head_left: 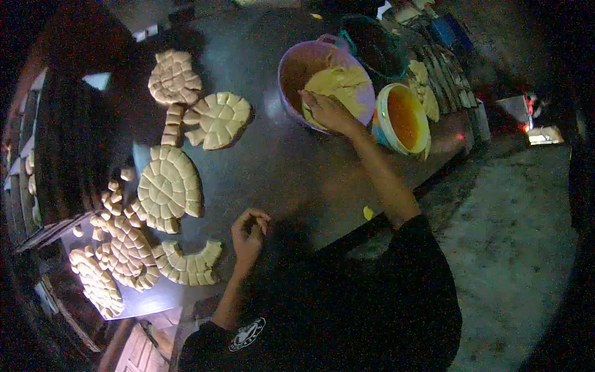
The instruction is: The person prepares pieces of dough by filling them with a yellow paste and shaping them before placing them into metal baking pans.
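My right hand [331, 114] reaches into a purple tub [286, 77], its fingers stretched out against a soft yellow paste-like mass [339, 84]. Some of its fingertips are hard to see against the mass. My left hand [248, 233] hovers above the dark table at its near side, with fingers loosely bent and apart and nothing visible in them. To its left lies a curved band of pale dough pieces [189, 265]. Beyond that, a round slab of dough cut into wedges and blocks [167, 188] rests on the table.
More cut dough slabs [220, 119] lie at the far left, with loose pieces [113, 201] near the left edge. Against the purple tub stands a white bucket [383, 118] with orange contents. A dark teal-rimmed basket [375, 49] is behind. A yellow scrap [369, 213] lies by the table edge.
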The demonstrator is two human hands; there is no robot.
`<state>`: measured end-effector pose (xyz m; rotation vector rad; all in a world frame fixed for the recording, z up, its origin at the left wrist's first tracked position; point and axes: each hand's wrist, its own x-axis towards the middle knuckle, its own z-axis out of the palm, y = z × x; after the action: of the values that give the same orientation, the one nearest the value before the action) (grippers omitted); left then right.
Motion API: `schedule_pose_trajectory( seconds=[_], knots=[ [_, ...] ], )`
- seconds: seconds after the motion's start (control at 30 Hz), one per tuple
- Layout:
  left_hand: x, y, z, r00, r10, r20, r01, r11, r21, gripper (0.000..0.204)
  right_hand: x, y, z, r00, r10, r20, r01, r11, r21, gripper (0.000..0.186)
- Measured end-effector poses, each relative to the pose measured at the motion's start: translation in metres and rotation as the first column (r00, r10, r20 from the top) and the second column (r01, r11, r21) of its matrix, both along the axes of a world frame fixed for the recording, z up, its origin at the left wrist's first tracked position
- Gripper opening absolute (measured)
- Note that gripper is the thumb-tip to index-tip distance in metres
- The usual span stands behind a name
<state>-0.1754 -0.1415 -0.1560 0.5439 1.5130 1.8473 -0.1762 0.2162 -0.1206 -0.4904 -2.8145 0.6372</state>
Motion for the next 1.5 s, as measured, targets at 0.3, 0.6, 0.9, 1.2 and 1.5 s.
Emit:
schedule_pose_trajectory(
  seconds=[0.3, 0.6, 0.9, 1.2, 1.5],
  knots=[
    [-0.049, -0.018, -0.017, 0.961, -0.043, 0.274, 0.098, 0.977, -0.19, 0.018, -0.007, 0.016, 0.006, 0.916, -0.109, 0.386, 0.307, 0.81, -0.499, 0.072],
    [-0.027, 0.078, 0.058, 0.922, -0.108, 0.372, 0.07, 0.991, 0.113, 0.039, 0.03, -0.091, 0.084, 0.938, -0.279, -0.206, -0.195, 0.067, -0.978, 0.035],
    [0.068, 0.08, 0.134, 0.638, 0.057, 0.768, -0.242, 0.961, 0.13, 0.038, 0.156, -0.127, 0.066, 0.86, -0.19, -0.474, -0.45, 0.157, -0.879, 0.04],
    [0.153, 0.092, 0.163, 0.997, 0.077, 0.026, -0.079, 0.993, 0.092, 0.047, 0.234, -0.116, 0.116, 0.787, 0.164, -0.595, -0.436, 0.83, -0.348, 0.039],
    [0.199, 0.093, 0.146, 0.938, 0.287, 0.193, -0.299, 0.954, 0.035, 0.028, 0.274, -0.128, 0.135, 0.694, 0.417, -0.587, -0.519, 0.855, -0.006, 0.044]
  ],
)
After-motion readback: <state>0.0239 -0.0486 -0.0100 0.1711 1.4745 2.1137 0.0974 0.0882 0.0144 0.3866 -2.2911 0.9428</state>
